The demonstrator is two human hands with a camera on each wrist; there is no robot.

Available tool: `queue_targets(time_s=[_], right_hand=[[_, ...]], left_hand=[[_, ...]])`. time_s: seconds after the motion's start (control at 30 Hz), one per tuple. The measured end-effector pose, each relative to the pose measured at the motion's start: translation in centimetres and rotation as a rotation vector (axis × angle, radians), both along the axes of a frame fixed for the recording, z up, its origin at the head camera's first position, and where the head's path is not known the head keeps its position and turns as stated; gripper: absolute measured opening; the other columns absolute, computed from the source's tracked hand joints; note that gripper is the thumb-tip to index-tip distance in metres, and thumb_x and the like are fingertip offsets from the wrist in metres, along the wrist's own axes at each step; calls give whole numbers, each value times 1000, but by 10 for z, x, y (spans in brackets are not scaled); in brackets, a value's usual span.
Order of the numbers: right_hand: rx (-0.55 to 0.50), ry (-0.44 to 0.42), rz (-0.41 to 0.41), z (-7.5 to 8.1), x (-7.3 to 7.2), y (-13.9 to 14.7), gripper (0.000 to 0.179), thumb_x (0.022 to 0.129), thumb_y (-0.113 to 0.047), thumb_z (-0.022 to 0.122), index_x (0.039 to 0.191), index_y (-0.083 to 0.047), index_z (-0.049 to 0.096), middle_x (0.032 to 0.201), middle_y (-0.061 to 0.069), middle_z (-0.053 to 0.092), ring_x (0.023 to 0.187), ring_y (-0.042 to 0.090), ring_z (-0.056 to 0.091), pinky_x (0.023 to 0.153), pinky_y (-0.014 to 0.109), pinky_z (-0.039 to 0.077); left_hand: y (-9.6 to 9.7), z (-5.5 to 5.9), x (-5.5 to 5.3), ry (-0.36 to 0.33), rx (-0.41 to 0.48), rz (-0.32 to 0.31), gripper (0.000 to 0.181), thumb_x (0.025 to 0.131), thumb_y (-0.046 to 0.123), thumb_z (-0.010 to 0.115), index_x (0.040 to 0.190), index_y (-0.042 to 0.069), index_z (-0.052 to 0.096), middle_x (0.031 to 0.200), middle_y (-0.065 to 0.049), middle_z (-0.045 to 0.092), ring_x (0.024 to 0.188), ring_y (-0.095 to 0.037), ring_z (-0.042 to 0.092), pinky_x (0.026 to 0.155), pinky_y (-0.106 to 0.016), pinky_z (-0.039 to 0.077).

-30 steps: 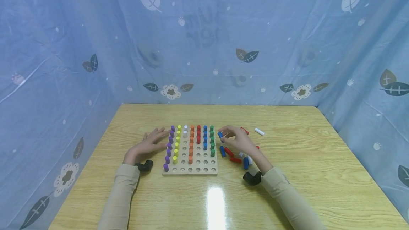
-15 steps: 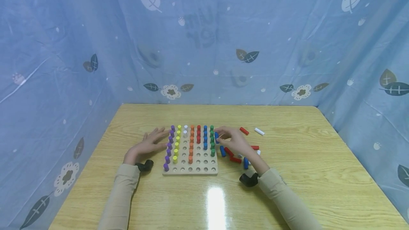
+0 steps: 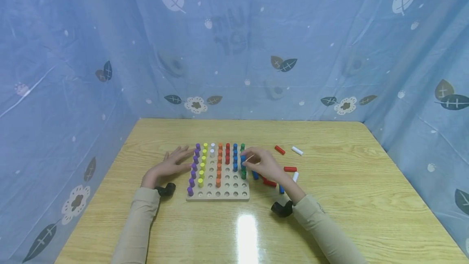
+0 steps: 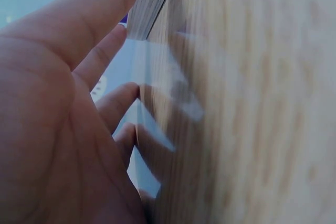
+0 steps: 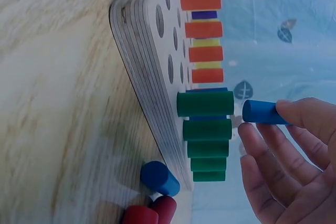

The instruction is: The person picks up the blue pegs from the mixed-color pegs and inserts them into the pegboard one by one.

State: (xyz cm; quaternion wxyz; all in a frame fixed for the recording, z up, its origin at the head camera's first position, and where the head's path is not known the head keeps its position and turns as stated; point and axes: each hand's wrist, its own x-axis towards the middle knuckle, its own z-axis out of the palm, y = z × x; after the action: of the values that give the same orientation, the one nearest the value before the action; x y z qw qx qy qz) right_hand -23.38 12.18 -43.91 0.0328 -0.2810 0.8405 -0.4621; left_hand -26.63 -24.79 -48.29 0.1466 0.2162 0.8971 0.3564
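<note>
A wooden pegboard [image 3: 218, 199] lies on the table with columns of purple, yellow, white, orange, red, blue and green pegs. Between thumb and fingers my right hand [image 3: 264, 165] pinches a blue peg [image 5: 260, 112], held above the column of green pegs [image 5: 206, 104] at the board's right side. At the opposite edge my left hand [image 3: 169, 167] rests on the table, fingers spread. Its fingertips reach the board's side beside the purple pegs [image 3: 194, 167]. In the left wrist view the fingers [image 4: 100, 59] extend toward the board's edge.
Loose pegs lie right of the board: red pegs [image 3: 280, 150], a white peg [image 3: 297, 150] and a blue peg [image 5: 159, 177], some partly hidden by my right hand and forearm. Open holes show in the board's near rows. Patterned blue curtain [image 3: 234, 52] surrounds the wooden table [image 3: 329, 154].
My right hand has carried the blue peg leftward, from beside the board to over the green column. The left hand has stayed in place.
</note>
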Motion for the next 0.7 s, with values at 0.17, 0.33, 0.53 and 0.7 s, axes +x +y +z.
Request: queue_targets(time_s=[0.17, 0.33, 0.53, 0.7], right_hand=[[25, 10, 0, 0, 3, -4, 27, 88, -18, 64, 113, -10, 62, 106, 8, 66, 86, 17, 66, 75, 30, 56], [46, 14, -2, -2, 6, -7, 27, 89, -21, 64, 113, -9, 62, 101, 3, 67, 84, 16, 65, 74, 28, 55], [67, 2, 1, -4, 7, -9, 26, 89, -22, 63, 113, -13, 64, 99, 0, 68, 84, 12, 65, 73, 24, 54], [79, 1, 20, -6, 8, -12, 23, 88, -18, 65, 110, -12, 65, 97, 0, 69, 83, 11, 63, 72, 26, 54]], left_hand=[[0, 0, 0, -2, 0, 0, 64, 92, 43, 53, 147, 23, 27, 156, -11, 8, 142, -36, -7, 106, -60, -19], [0, 0, 0, -11, 9, 0, 65, 92, 44, 52, 147, 23, 26, 156, -11, 7, 142, -36, -8, 105, -60, -20], [1, 2, 1, -19, 12, 0, 66, 92, 44, 52, 147, 23, 25, 156, -11, 6, 142, -34, -8, 105, -60, -20], [1, 2, 2, -24, 11, 3, 66, 92, 44, 52, 147, 22, 25, 156, -11, 6, 142, -34, -8, 106, -60, -20]])
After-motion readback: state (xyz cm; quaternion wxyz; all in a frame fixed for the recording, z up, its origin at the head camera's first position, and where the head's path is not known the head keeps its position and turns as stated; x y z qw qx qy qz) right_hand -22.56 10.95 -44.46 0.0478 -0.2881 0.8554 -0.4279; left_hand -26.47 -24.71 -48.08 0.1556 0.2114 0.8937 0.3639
